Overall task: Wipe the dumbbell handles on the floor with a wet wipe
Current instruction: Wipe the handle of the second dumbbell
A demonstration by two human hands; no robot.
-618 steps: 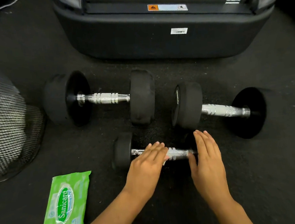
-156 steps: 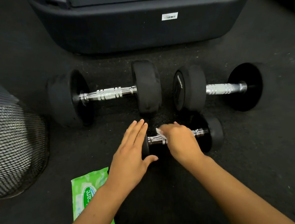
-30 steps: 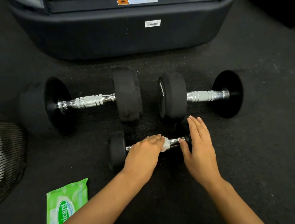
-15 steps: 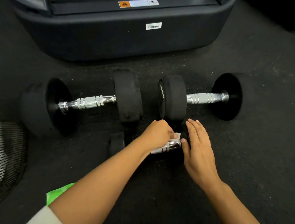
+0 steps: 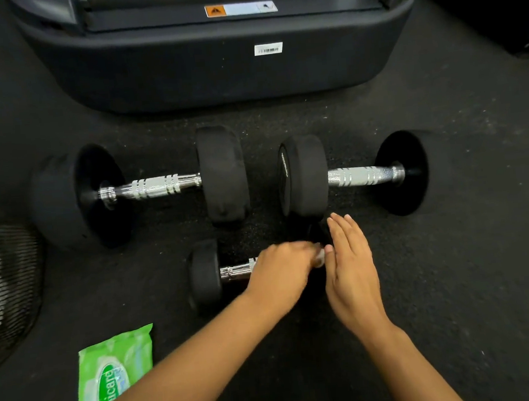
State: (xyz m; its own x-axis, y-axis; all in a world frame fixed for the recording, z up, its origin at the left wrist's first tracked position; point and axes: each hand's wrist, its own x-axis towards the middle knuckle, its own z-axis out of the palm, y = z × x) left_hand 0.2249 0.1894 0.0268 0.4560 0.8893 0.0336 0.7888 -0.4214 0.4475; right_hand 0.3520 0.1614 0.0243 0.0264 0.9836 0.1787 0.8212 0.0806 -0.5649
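Step in hand: I was wiping the chrome handle [image 5: 237, 270] of the small dumbbell [image 5: 204, 276] nearest me, working toward its right end.
Left hand: my left hand [image 5: 283, 273] lay curled over the handle, fingers closed down on the wet wipe [image 5: 320, 257]; only a pale scrap of it showed at my fingertips, and the hand was blurred.
Right hand: my right hand [image 5: 350, 264] rested flat against the right-hand weight [image 5: 318, 232], fingers straight and together, holding nothing, steadying the dumbbell so it would not roll.
Where the work lay: all three dumbbells sat on the black floor [image 5: 482, 246], the small one in front of the two large ones.
Not yet reached, as I judged it: the left large dumbbell's handle [image 5: 154, 186] and the right large dumbbell's handle [image 5: 362, 176].
Next move called for: lifting the wipe clear, shifting to a large handle, bracing one weight again.
Nearby: the green wipes packet [image 5: 112, 370] by my left forearm.
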